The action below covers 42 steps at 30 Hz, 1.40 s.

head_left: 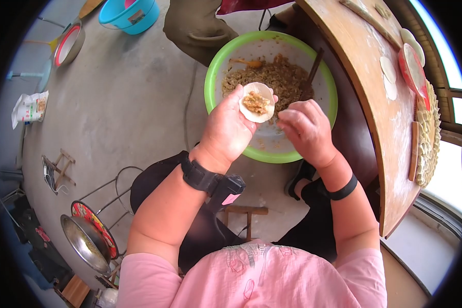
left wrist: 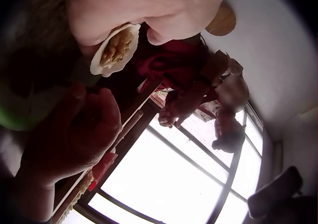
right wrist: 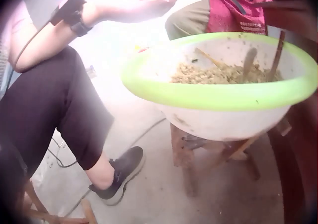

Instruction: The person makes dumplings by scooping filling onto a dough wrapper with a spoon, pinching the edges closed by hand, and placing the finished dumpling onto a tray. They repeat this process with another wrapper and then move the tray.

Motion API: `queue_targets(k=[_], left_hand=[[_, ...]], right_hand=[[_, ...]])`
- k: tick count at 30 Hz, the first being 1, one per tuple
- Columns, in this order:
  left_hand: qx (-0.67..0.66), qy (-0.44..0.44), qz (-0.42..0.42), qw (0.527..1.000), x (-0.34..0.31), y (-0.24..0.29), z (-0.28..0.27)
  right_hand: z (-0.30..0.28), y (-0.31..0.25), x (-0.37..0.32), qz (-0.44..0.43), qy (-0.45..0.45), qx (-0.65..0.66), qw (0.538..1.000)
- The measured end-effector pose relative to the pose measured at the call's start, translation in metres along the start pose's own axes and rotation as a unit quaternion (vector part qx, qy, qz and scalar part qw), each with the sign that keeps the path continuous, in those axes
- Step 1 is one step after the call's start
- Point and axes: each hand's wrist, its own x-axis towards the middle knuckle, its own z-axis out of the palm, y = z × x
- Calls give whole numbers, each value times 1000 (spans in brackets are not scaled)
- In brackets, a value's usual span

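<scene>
My left hand (head_left: 223,128) holds a round dumpling wrapper (head_left: 262,118) palm up, its fingers cupped beneath. A lump of chopped filling (head_left: 255,102) sits in the middle of the wrapper, also visible from the side in the left wrist view. Close to the wrapper's right side is my right hand (head_left: 310,126), fingers loosely bent and nothing visible in them. Below both hands stands a large green-rimmed basin (head_left: 212,82) of filling mix (head_left: 287,77). An orange-handled utensil (head_left: 249,62) and a brown stick (head_left: 314,69) lean in it.
The basin rests on a wooden stool (right wrist: 186,174). At right, a wooden table (head_left: 364,77) bears a rolling pin (head_left: 372,23), flat wrappers (head_left: 388,69), a red bowl (head_left: 411,72) and rows of dumplings (head_left: 428,138). Another person's leg (head_left: 190,31) is beyond the basin.
</scene>
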Motion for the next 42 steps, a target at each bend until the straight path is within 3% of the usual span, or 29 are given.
queue_targets(k=[5,8,14,17,26,32,38,42], left_hand=[[2,-55,-34,998,1,-10,-2],[8,-23,-30,999,-5,-13,8],[121,-94,-42,987,-7,-16,9],[162,-89,-13,983,-11,-17,18],[267,-121,7,956,-13,-15,19],[381,-166,97,904,-12,-15,14],[577,-160,237,765,-11,-12,16],[605,-145,266,736,-15,-18,18]], right_hand=[[4,-10,-1,-39,22,17,999],[2,-8,2,-42,30,20,998],[0,-5,6,35,56,64,996],[-4,-13,12,95,61,64,992],[-6,-6,10,51,59,70,995],[-11,-10,12,79,59,67,993],[-20,-20,13,113,49,141,982],[-20,-21,12,117,53,142,981]])
